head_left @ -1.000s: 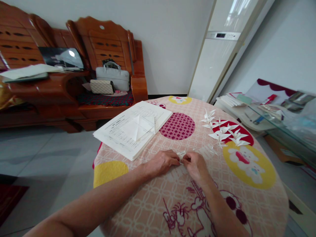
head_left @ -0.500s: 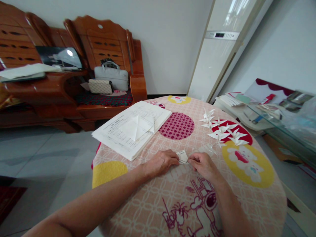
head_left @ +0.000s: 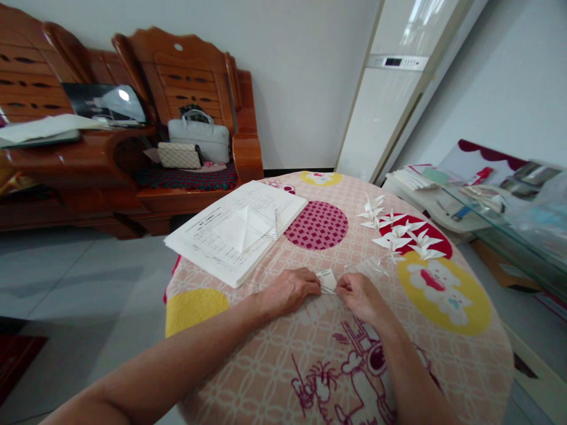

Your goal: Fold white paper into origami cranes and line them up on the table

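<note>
A small folded piece of printed paper (head_left: 328, 280) lies on the patterned tablecloth (head_left: 266, 366). At its left edge, my left hand (head_left: 290, 290) grips it with bent fingers. My right hand (head_left: 358, 295) pinches its right edge between thumb and fingertips. Parts of the paper are hidden under the fingers. Several white paper cranes (head_left: 394, 239) sit beyond my right hand. To the left is a stack of printed sheets (head_left: 212, 260), with a folded white paper (head_left: 248, 229) on top.
A wooden chair (head_left: 245, 147) with a grey bag (head_left: 206, 139) stands behind the table at left. On the right, a glass-topped stand (head_left: 491, 227) holds papers and plastic bags. A tall white air conditioner (head_left: 381, 112) stands in the corner.
Almost nothing differs. Both hands keep hold of the folded paper, with only a tiny shift of the fingers and the view.
</note>
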`<state>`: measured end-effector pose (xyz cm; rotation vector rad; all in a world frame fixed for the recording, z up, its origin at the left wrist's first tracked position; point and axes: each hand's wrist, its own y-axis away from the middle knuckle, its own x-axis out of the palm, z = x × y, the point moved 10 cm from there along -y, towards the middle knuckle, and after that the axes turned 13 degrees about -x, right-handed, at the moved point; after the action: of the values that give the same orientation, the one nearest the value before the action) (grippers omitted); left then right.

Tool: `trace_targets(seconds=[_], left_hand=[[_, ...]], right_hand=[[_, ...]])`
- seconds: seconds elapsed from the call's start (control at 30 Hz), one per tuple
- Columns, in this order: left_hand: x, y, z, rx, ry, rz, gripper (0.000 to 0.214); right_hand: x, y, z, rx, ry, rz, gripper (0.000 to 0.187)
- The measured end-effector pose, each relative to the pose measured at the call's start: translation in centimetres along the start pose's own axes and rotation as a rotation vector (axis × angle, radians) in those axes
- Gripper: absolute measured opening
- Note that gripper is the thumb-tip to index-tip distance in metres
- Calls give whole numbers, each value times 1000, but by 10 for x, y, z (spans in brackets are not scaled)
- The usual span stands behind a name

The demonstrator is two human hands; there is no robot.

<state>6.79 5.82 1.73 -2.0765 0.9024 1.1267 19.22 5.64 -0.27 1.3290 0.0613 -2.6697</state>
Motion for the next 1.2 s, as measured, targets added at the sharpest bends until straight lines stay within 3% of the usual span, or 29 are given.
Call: trace_targets(seconds=[0.43,0.7,0.87,1.2], left_hand=[[0,2,-12,49,-136,59,26],[2,3,-12,50,-205,60,26],[4,3,-11,33,-225,69,27],[4,2,-12,34,-223,65,27]], right_hand=[[-1,-1,1,-14,93,-25,11],[8,9,-19,113,-321,13,13],[7,11,-19,103,-420,-9,14],[-2,7,1,-45,-25,-25,9]])
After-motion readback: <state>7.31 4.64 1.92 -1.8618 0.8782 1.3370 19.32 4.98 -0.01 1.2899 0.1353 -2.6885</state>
